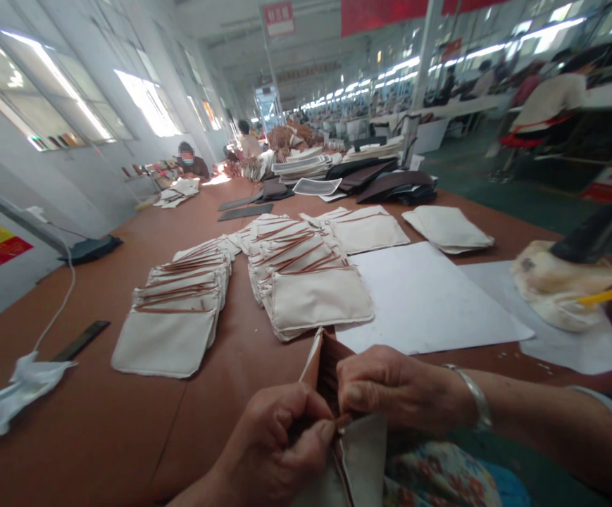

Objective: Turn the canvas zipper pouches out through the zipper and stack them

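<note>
Near the bottom centre, a cream fabric pouch (365, 451) with a brown lining stands spread at its top, at the table's front edge. My left hand (284, 440) pinches the pouch's edge between thumb and fingers. Close beside it on the right, my right hand (384, 387) is closed on the brown lining side of the same pouch. The two hands nearly touch. Just beyond lies an overlapping row of cream pouches with brown strips (319, 299), and another such row (163, 341) is to the left.
White paper (432, 303) lies right of the rows. Behind its right end sits a cream container (559, 282) with a dark object and a yellow stick. A dark flat bar (81, 341) and white cloth (17, 394) are left. Stacked pieces and seated people are farther back.
</note>
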Action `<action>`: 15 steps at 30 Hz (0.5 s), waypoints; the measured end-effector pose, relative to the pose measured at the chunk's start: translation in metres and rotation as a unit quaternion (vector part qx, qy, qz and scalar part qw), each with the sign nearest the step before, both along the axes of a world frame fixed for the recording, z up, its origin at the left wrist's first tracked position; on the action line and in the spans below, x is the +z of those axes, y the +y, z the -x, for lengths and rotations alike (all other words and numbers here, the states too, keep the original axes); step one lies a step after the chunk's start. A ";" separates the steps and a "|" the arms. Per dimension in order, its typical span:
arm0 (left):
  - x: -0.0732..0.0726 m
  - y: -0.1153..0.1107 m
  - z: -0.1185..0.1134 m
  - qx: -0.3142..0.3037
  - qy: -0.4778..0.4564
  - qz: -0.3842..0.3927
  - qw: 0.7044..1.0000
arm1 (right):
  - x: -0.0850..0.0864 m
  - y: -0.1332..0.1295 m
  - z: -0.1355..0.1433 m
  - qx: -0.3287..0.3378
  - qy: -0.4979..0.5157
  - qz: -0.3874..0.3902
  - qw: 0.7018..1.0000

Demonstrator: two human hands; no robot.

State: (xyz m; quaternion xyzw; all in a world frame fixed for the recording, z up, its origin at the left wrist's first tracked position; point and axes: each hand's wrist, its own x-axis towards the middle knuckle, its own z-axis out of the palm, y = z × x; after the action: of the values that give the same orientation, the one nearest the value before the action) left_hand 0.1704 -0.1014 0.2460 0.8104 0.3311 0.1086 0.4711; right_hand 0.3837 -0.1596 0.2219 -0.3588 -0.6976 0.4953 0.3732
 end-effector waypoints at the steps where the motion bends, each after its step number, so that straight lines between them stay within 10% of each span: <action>1: 0.000 0.000 0.000 -0.002 0.001 -0.015 1.000 | 0.002 0.000 -0.002 0.005 0.016 0.057 0.998; 6: 0.009 0.000 0.001 -0.012 -0.003 -0.027 1.000 | 0.009 0.001 0.000 0.032 -0.026 0.066 0.997; 15: 0.022 0.019 0.012 -0.024 0.030 0.256 0.966 | 0.007 0.001 0.003 0.027 -0.045 0.046 0.998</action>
State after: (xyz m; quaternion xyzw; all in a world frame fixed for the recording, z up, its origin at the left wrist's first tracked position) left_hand 0.1580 -0.0821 0.2675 0.6736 0.3418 -0.0152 0.6551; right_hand 0.3808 -0.1586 0.2286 -0.3789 -0.6996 0.5202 0.3106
